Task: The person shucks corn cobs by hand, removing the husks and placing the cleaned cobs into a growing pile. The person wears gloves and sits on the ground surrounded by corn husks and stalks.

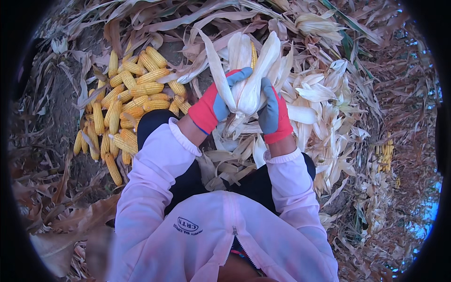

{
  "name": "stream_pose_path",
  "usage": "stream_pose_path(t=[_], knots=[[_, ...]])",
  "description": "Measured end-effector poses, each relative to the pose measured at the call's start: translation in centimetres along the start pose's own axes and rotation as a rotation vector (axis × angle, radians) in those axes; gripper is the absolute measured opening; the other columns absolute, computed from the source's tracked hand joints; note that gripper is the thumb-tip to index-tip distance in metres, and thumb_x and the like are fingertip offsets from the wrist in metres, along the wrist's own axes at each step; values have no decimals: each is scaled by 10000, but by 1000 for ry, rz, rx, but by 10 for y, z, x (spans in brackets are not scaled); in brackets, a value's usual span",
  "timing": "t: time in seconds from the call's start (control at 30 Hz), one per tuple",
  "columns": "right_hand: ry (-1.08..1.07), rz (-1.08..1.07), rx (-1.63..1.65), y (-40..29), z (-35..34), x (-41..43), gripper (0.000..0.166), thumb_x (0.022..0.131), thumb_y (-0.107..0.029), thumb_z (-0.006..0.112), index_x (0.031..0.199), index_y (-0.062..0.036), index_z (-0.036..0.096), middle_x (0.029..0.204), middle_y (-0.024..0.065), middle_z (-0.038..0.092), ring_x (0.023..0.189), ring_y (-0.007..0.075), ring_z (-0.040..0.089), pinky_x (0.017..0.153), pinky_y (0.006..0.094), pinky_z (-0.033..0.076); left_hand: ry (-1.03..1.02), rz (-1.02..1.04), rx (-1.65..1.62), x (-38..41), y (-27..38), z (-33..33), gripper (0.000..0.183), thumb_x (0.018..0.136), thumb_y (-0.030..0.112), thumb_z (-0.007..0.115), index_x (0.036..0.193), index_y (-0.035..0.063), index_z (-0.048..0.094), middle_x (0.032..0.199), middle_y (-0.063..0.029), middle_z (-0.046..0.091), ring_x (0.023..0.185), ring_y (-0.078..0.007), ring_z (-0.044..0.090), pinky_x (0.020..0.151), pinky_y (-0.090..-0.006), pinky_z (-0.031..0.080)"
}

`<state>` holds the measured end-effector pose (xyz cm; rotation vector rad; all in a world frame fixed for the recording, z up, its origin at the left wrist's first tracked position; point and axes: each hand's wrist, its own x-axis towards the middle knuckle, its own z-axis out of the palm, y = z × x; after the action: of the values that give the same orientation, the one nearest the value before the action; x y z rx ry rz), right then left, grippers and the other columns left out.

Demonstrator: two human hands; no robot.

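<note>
Both hands wear red gloves with grey coating. Between them is a corn ear in a dry, pale husk [249, 95], its stem end towards me. The husk is parted at the top, and a strip of yellow kernels [253, 56] shows there. My left hand [220, 97] grips the husk's left side, its thumb across the front. On the right side, my right hand [274, 111] holds the husk with curled fingers partly hidden behind it. Left of my left hand lies a pile of bare yellow corn cobs [130, 95].
Stripped pale husks [317, 123] are heaped on the right and between my knees. Dry stalks and leaves [211, 17] lie across the far side. Another group of yellow cobs [385, 155] lies at the far right. Large brown leaves [60, 243] are at the lower left.
</note>
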<state>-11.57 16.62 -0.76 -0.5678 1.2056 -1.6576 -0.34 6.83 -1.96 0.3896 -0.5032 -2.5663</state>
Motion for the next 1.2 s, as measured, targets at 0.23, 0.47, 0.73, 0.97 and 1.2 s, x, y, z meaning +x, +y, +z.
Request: stream_pose_path(t=[0.23,0.47,0.73,0.97,1.2], knots=[[181,-58,303,18,-7,-3,480,980,-362,407,1252,30,465,1285,180,501,1192,268,498,1031,417,383,179,272,-266,9,20,-5,284,910,299,525,1101,92,562,966,-81,621,882,-224,620,794,-366,509],[-106,-442,29,-4,22,-22,465,999,-311,371,1328,16,403,1324,162,471,1215,271,479,1058,406,352,175,207,-278,7,18,-4,377,929,367,430,1189,113,528,1059,-92,606,976,-255,595,875,-428,477],[-151,-226,144,-6,15,-28,491,999,-391,356,1162,36,534,1077,165,606,964,244,615,916,369,465,114,213,-199,9,-6,-15,360,927,354,468,1178,105,538,1032,-77,621,919,-224,619,827,-376,502],[-162,141,-134,-28,20,-28,375,993,-393,380,795,-97,498,592,32,484,386,64,330,392,198,276,106,204,95,-7,-15,-14,310,905,270,558,1108,37,580,979,-87,632,894,-184,628,769,-320,516],[-416,279,-2,-45,-3,-23,306,972,-346,429,846,-87,530,595,10,516,368,31,325,353,182,221,72,299,531,-9,-9,0,514,852,216,640,1287,21,445,1091,-104,621,985,-221,618,824,-315,504]])
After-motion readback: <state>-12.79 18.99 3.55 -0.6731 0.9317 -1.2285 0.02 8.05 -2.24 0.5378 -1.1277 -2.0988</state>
